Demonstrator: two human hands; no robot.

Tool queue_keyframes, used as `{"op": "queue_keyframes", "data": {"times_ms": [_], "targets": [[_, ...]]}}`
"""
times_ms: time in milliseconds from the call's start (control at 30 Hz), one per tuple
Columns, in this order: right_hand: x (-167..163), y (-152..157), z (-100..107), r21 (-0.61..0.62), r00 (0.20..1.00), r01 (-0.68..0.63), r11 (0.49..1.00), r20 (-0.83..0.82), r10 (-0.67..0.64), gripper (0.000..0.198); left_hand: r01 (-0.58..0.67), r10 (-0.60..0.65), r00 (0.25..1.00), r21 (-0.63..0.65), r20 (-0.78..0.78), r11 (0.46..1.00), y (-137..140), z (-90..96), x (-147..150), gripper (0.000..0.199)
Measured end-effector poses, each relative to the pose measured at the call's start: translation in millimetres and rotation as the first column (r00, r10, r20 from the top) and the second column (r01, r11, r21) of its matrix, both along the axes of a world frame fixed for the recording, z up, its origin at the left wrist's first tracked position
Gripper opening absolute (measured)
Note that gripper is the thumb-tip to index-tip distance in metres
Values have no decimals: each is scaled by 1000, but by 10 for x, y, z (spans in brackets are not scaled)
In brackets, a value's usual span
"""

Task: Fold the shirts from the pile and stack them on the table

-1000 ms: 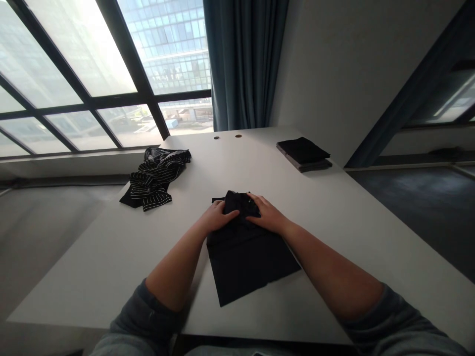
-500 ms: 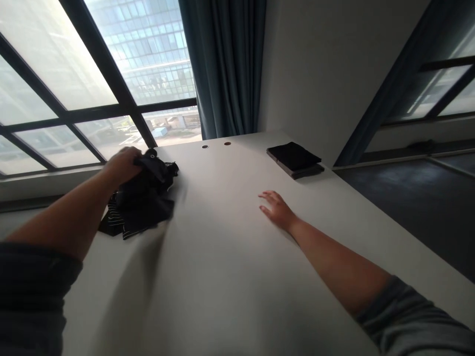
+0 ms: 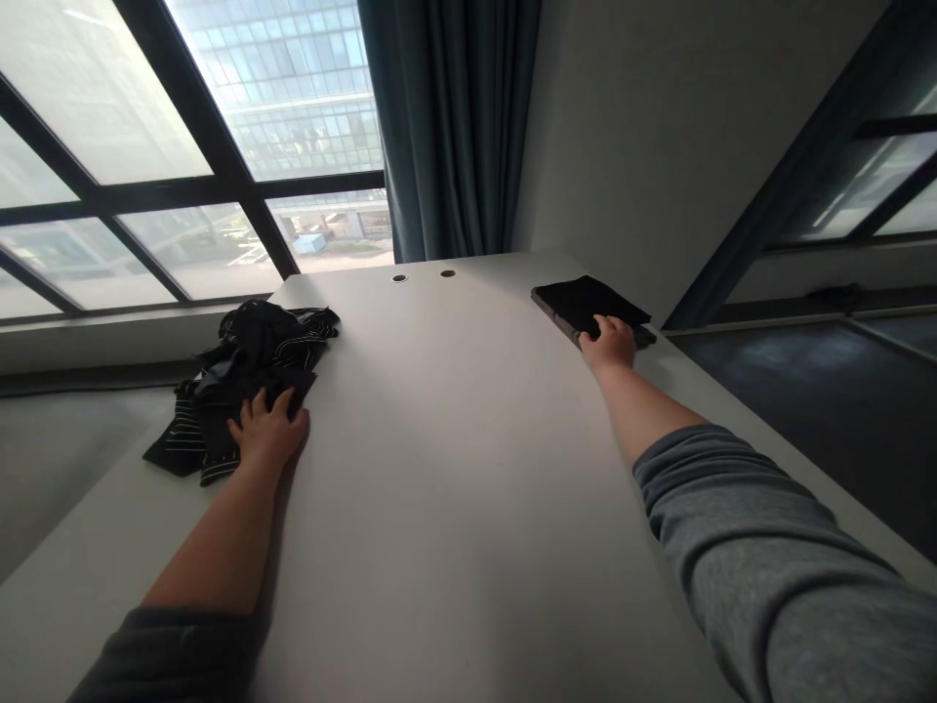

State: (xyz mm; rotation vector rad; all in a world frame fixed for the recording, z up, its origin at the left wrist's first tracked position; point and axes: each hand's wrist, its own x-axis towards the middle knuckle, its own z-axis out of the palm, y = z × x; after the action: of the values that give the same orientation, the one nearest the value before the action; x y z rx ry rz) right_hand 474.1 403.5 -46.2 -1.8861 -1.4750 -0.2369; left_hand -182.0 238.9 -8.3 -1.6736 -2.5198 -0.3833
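The left hand (image 3: pixel 270 430), fingers spread, rests on a messy heap of dark clothes (image 3: pixel 253 342) at the left. The right hand (image 3: pixel 611 344) touches the folded stack (image 3: pixel 586 296) at upper right, hiding some of it; I can't tell if it grips. Past the white table (image 3: pixel 439 469), a blue curtain (image 3: pixel 454 127) hangs beside a window (image 3: pixel 168 98).

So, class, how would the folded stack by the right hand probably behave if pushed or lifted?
The folded stack would probably bend rather than hold stiff, since its layers look like cloth. Its black top piece might slip over the greyish layer beneath, as nothing visible fastens them. Lying low and flat, it seems unlikely to roll or tip.
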Motion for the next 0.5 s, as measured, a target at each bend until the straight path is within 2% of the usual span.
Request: {"op": "queue_keyframes", "data": {"times_ms": [100,167,233,300,367,400,433,500], "targets": [[14,-35,53,54,996,60,997,-64,-57,39,37,-37,999,-36,-2,999,-143,35,137,59],[-22,-184,159,163,992,98,982,-90,-84,36,91,-91,996,-11,-16,996,-216,66,292,57],[-137,-456,354,294,997,64,954,-57,-49,33,179,-178,984,43,-30,983,-280,97,484,52],[-360,-847,645,353,999,-44,935,13,42,31,282,-283,959,111,-12,953,-361,129,724,44],[-676,-1313,998,327,978,-208,922,54,201,32,403,-418,907,182,52,897,-493,167,1029,41],[-848,-1546,1175,309,957,-287,907,54,284,32,475,-503,858,214,102,854,-588,191,1207,43],[-1013,-1762,1339,291,935,-347,892,35,352,33,551,-594,788,243,163,798,-702,220,1395,48],[-1277,-2098,1588,263,891,-419,869,-65,450,34,700,-755,585,284,296,655,-975,291,1772,70]]}}
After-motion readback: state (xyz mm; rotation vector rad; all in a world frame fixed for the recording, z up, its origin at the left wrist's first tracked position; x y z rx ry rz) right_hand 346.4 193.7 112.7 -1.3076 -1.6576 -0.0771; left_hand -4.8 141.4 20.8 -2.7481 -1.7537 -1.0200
